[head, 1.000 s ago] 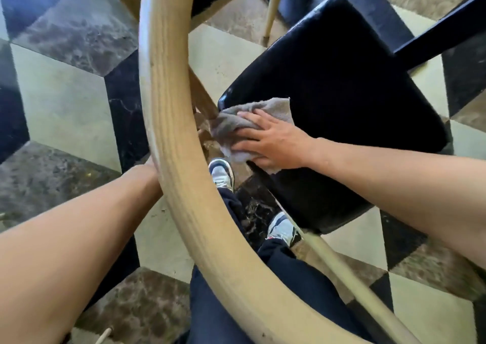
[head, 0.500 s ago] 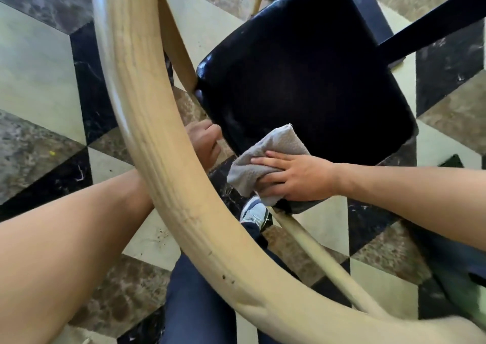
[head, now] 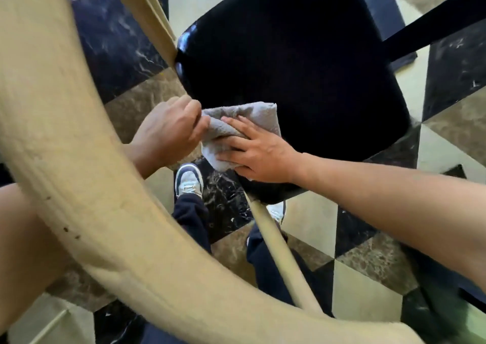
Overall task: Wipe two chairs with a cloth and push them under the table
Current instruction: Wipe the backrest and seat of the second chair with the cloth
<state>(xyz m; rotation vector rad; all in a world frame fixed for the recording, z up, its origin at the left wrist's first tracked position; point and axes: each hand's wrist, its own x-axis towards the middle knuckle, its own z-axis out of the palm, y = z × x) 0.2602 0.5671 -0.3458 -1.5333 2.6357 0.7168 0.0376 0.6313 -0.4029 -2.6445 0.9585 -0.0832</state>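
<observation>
I look down through the curved pale wooden backrest [head: 86,185] of a chair onto its black padded seat [head: 297,80]. A grey cloth [head: 249,118] lies on the seat's near left corner. My right hand [head: 260,151] presses flat on the cloth with fingers spread. My left hand [head: 171,130] reaches under the backrest and pinches the cloth's left edge with curled fingers. A wooden back spindle [head: 281,254] runs from the seat's near corner toward me.
The floor [head: 310,220] is tiled in black, cream and brown marble triangles. My feet in grey-white shoes [head: 188,180] and dark trousers stand just behind the seat. A dark table leg or bar [head: 434,25] crosses at the upper right.
The cloth and my right hand slid back up along the seat's near left edge. My left hand moved right from the seat edge and took hold of the cloth.
</observation>
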